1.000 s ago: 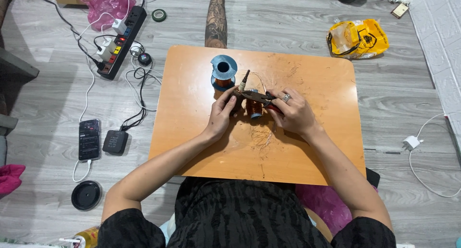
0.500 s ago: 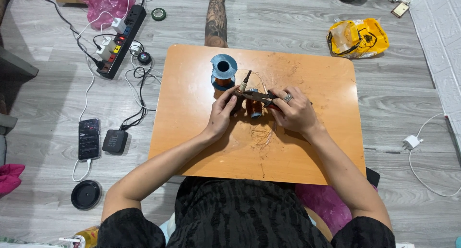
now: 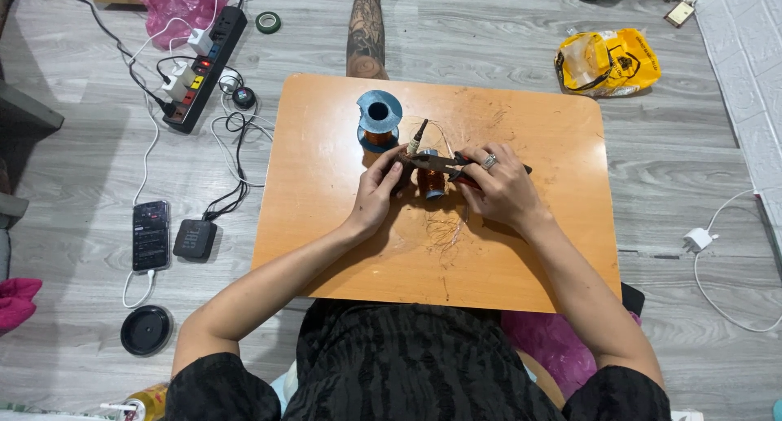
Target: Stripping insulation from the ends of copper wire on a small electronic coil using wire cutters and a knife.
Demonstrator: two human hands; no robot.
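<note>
On a low orange table (image 3: 521, 258) my left hand (image 3: 376, 195) pinches a small copper-wound coil (image 3: 430, 181) from its left side. My right hand (image 3: 498, 185), with a ring on one finger, grips red-handled pliers (image 3: 444, 165) whose jaws reach leftward over the coil. A thin dark probe-like tool (image 3: 416, 136) sticks up just behind my left fingers. A blue spool of copper wire (image 3: 379, 120) stands upright behind the hands. Loose fine copper wire (image 3: 444, 225) lies tangled on the table between my wrists.
Someone's tattooed leg (image 3: 366, 30) rests on the floor beyond the table. To the left lie a power strip (image 3: 205, 67) with plugs, a phone (image 3: 151, 235), a black box (image 3: 195, 239) and a round black lid (image 3: 147, 330). A yellow bag (image 3: 607, 63) sits far right, a white charger (image 3: 699, 240) at right.
Both hands stay over the small coil, shifting only slightly. The pliers stay at the coil.
</note>
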